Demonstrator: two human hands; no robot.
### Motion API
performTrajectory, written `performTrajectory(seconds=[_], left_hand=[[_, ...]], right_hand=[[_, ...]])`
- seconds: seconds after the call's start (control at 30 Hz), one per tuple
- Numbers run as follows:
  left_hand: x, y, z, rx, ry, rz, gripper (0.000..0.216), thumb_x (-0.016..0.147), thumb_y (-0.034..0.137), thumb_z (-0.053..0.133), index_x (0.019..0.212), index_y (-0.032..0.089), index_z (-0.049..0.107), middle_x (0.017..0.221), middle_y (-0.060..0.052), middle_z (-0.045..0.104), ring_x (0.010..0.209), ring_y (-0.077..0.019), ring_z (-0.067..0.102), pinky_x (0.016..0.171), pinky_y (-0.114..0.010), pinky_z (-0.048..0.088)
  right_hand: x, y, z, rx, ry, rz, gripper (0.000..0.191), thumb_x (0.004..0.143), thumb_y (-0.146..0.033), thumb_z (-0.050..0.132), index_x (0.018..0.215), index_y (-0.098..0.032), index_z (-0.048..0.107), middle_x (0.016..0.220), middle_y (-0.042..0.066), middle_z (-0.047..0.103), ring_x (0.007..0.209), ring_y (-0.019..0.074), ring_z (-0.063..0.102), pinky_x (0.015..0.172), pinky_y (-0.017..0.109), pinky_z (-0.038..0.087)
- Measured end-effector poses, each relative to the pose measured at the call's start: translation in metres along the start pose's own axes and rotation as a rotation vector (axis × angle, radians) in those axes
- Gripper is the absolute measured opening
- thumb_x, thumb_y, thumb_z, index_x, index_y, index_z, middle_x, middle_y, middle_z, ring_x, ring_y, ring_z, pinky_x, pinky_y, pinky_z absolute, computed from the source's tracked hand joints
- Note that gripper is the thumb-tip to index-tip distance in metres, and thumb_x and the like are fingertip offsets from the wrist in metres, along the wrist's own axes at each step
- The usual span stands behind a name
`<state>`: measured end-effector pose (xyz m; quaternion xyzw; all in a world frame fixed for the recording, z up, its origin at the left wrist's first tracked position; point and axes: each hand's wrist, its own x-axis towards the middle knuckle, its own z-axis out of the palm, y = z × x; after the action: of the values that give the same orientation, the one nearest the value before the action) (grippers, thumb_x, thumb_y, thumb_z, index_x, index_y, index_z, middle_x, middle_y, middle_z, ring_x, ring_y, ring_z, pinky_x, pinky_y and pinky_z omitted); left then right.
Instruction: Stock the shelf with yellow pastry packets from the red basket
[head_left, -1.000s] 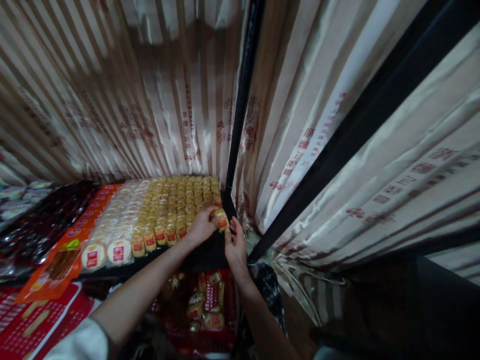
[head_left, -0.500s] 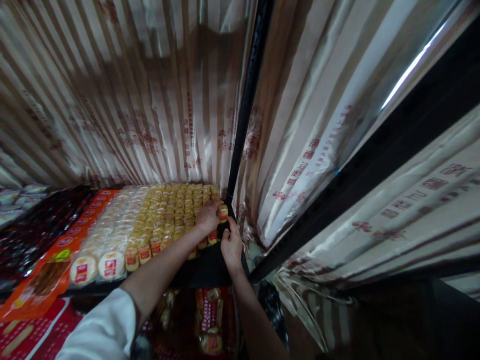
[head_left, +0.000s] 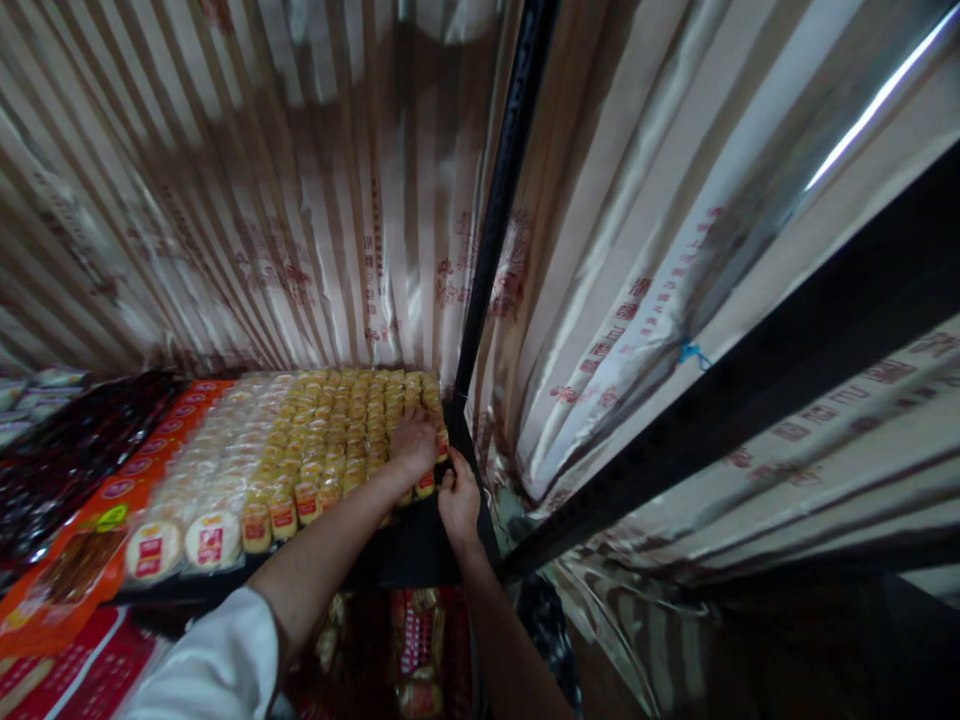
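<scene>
Small yellow wrapped cakes (head_left: 349, 425) stand in tight rows on a dark shelf (head_left: 416, 545), with red labels showing on the front ones. My left hand (head_left: 415, 443) reaches over the right-hand rows, its fingers bent down around a wrapped cake (head_left: 442, 442) at the right end. From the right, my right hand (head_left: 459, 505) has its curled fingers and thumb at the same cake, close to my left fingertips. Part of that cake is hidden behind the fingers.
Left of the cakes lie round white wrapped pastries (head_left: 212, 540), an orange packet strip (head_left: 120, 490) and dark shiny packets (head_left: 82, 460). A black post (head_left: 487, 250) and a striped curtain (head_left: 322, 180) stand behind. Red packets (head_left: 418, 640) lie below the shelf.
The held cake has moved down and slightly left, into line with the right-end row. Both hands moved with it, coming closer to the rows. The view has shifted slightly.
</scene>
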<state>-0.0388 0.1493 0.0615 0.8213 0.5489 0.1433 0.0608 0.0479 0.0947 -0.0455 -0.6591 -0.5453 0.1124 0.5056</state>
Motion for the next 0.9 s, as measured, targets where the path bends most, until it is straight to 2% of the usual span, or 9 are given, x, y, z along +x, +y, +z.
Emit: performTrajectory(seconds=[0.17, 0.23, 0.37, 0.53, 0.77, 0.9], left_hand=[[-0.0045, 0.002, 0.0008, 0.021, 0.054, 0.076, 0.03, 0.086, 0.015, 0.045, 0.11, 0.014, 0.062, 0.106, -0.009, 0.06, 0.106, -0.0229, 0.046, 0.094, -0.032, 0.037], [-0.0056, 0.0029, -0.0004, 0.032, 0.048, 0.158, 0.026, 0.087, 0.018, 0.045, 0.104, 0.016, 0.065, 0.104, -0.006, 0.06, 0.105, -0.0215, 0.046, 0.093, -0.03, 0.037], [-0.0073, 0.0057, -0.0022, 0.143, -0.055, 0.267, 0.021, 0.086, 0.015, 0.046, 0.085, 0.012, 0.067, 0.097, -0.007, 0.061, 0.104, -0.0222, 0.046, 0.092, -0.032, 0.037], [-0.008, 0.007, 0.0008, 0.164, -0.054, 0.195, 0.02, 0.085, 0.012, 0.046, 0.087, 0.01, 0.066, 0.102, -0.009, 0.061, 0.107, -0.0232, 0.047, 0.094, -0.034, 0.036], [-0.009, 0.0055, 0.0028, 0.154, -0.076, 0.206, 0.022, 0.086, 0.011, 0.043, 0.088, 0.01, 0.065, 0.098, -0.009, 0.061, 0.101, -0.0225, 0.05, 0.09, -0.033, 0.039], [-0.0101, 0.0058, 0.0028, 0.147, -0.075, 0.196, 0.022, 0.084, 0.011, 0.044, 0.087, 0.011, 0.066, 0.101, -0.01, 0.06, 0.101, -0.0228, 0.05, 0.091, -0.033, 0.039]], right_hand=[[-0.0037, 0.0048, 0.0006, -0.067, -0.003, -0.053, 0.05, 0.076, -0.009, 0.035, 0.119, -0.01, 0.059, 0.119, 0.011, 0.062, 0.11, 0.0208, 0.053, 0.098, 0.037, 0.041], [-0.004, 0.0048, 0.0009, -0.094, 0.005, -0.055, 0.051, 0.075, -0.008, 0.035, 0.12, -0.011, 0.059, 0.12, 0.011, 0.061, 0.11, 0.021, 0.053, 0.098, 0.036, 0.042], [-0.0042, 0.0044, 0.0017, -0.152, 0.016, -0.047, 0.051, 0.073, -0.006, 0.035, 0.117, -0.011, 0.062, 0.117, 0.013, 0.06, 0.107, 0.0221, 0.052, 0.095, 0.036, 0.043], [-0.0047, 0.004, 0.0026, -0.168, -0.027, -0.06, 0.055, 0.07, -0.002, 0.033, 0.115, -0.014, 0.062, 0.109, 0.011, 0.061, 0.103, 0.0209, 0.054, 0.092, 0.034, 0.044], [-0.004, 0.0015, 0.0008, -0.059, 0.003, -0.042, 0.049, 0.075, -0.006, 0.033, 0.117, -0.01, 0.057, 0.113, 0.013, 0.06, 0.108, 0.0205, 0.053, 0.098, 0.036, 0.041], [-0.0044, 0.0014, 0.0007, -0.07, -0.022, -0.09, 0.051, 0.072, -0.004, 0.033, 0.114, -0.014, 0.06, 0.116, 0.01, 0.059, 0.111, 0.0188, 0.052, 0.099, 0.034, 0.041]])
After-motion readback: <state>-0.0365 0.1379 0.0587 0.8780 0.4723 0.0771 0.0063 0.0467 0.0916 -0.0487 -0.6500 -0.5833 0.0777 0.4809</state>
